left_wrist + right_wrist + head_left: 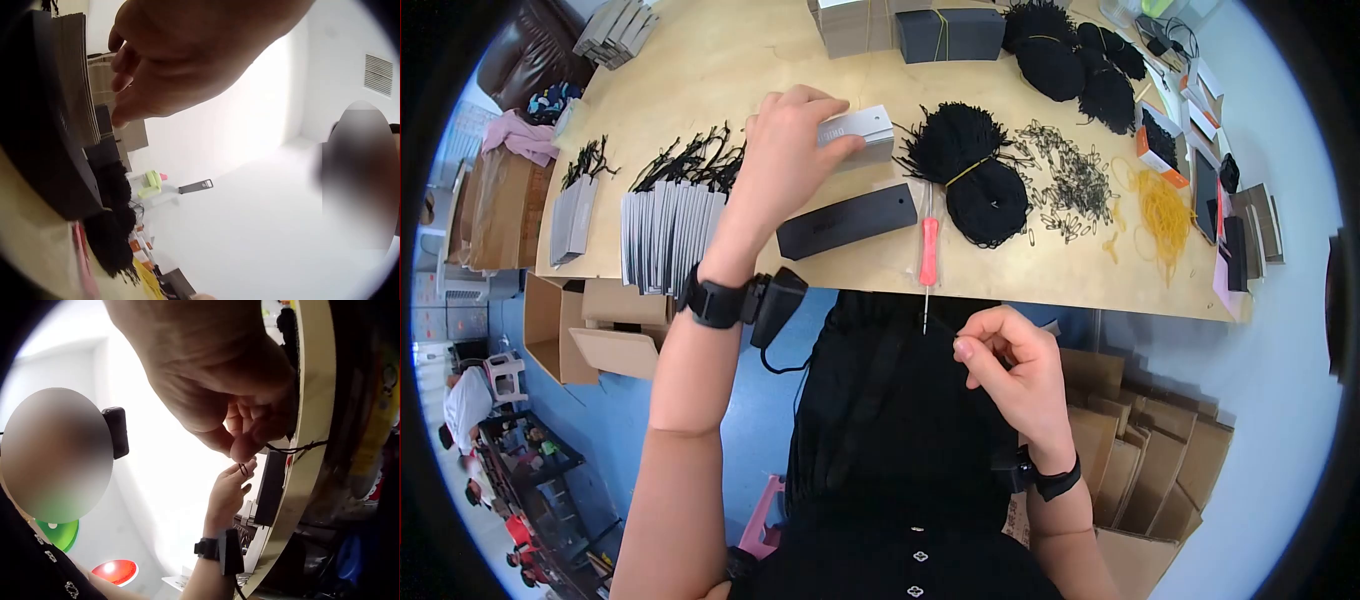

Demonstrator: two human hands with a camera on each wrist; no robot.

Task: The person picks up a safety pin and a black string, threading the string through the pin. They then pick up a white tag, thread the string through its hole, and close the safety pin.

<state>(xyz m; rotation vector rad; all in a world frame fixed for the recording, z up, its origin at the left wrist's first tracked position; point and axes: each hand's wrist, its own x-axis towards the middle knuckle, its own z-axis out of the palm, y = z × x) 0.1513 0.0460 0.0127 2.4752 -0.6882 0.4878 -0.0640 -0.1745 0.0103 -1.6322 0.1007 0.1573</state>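
My left hand (790, 150) is over a small stack of light grey cards (870, 145), thumb and forefinger apart near the top card. In the left wrist view that hand (181, 56) has bent fingers beside the stack (78, 75), with nothing seen between them. A long black box (847, 222) lies just below. Past the table's front edge, my right hand (1025, 375) pinches a thin black cord between thumb and forefinger. The right wrist view shows this hand (219, 381) and the cord (306, 447) running from the fingertips. A red-handled tool (928, 250) overhangs the table edge.
Black cord bundles (985, 200), loose metal pins (1068, 180) and yellow bands (1163, 222) lie at the right. Grey tags with black cords (670, 235) stand in a row at the left. Boxes (950, 37) are at the back, cardboard (1160, 460) below right.
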